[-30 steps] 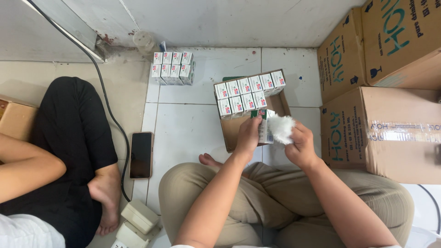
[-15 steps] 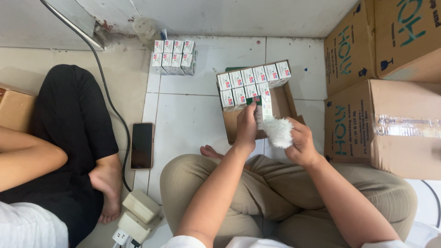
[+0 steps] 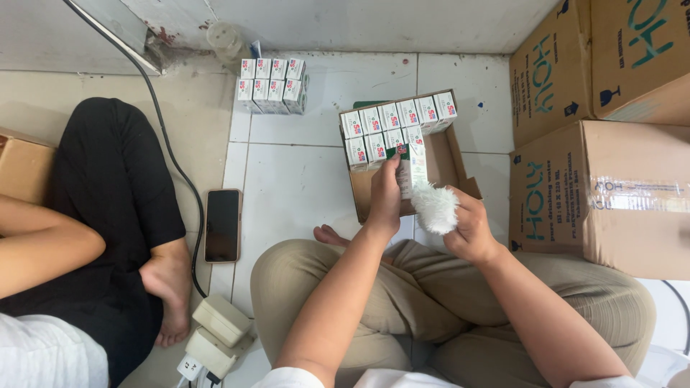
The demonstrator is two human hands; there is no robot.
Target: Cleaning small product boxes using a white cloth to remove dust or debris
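Observation:
My left hand (image 3: 385, 195) grips a small white carton (image 3: 411, 169) and holds it upright over the open brown cardboard box (image 3: 444, 159). Two rows of matching small white cartons (image 3: 394, 126) stand at the far side of that box. My right hand (image 3: 468, 224) is closed around a fluffy white cloth (image 3: 434, 207), which touches the lower end of the held carton. I sit cross-legged in tan trousers, with the box just beyond my knees.
A second stack of small white cartons (image 3: 273, 85) stands by the wall. Large brown shipping boxes (image 3: 602, 136) rise at the right. A black phone (image 3: 223, 224) lies on the tiles. Another person in black (image 3: 108, 215) sits at left, beside white power adapters (image 3: 215, 332) and a cable (image 3: 167, 144).
My left hand has moved the carton up over the box, standing it more upright. My right hand with the cloth now sits lower, at the carton's bottom end.

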